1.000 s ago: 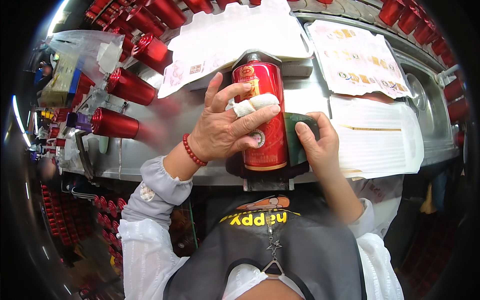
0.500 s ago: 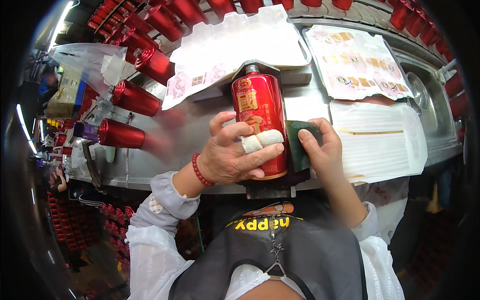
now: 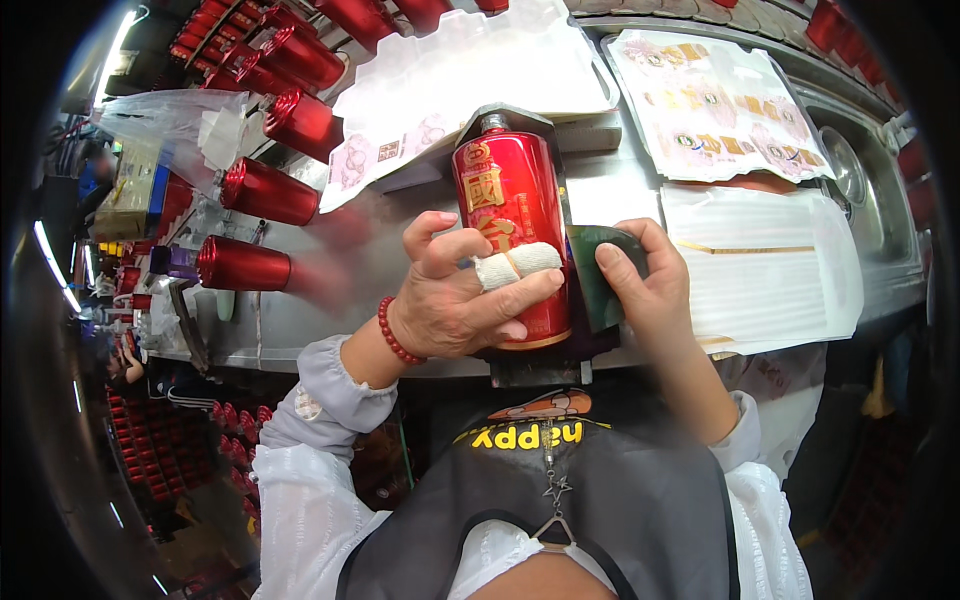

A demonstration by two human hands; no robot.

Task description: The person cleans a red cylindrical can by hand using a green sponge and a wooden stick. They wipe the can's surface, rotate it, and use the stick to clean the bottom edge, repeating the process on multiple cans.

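A glossy red bottle (image 3: 522,190) with gold characters and a clear neck lies on its back in a dark holder (image 3: 495,112), its base toward me. My left hand (image 3: 455,295) grips its lower left side, with index finger and thumb against it; a white bandage (image 3: 517,267) wraps a finger, and the last two fingers are lifted and bent. In my right hand (image 3: 650,280) is a thin dark green scraper (image 3: 598,285), pinched between thumb and fingers. Its edge is at the bottle's right side; whether it touches is hard to tell.
Several red bottles (image 3: 245,263) lie on the metal table (image 3: 340,270) at left. White backing sheets (image 3: 480,70) rest behind the holder. A sheet of printed labels (image 3: 715,110) and a white stack (image 3: 760,280) lie right, beside a metal sink (image 3: 875,190).
The view has shifted slightly, so bottle and hands appear a little higher. Both hands keep nearly the same hold; the scraper remains by the bottle's right side.
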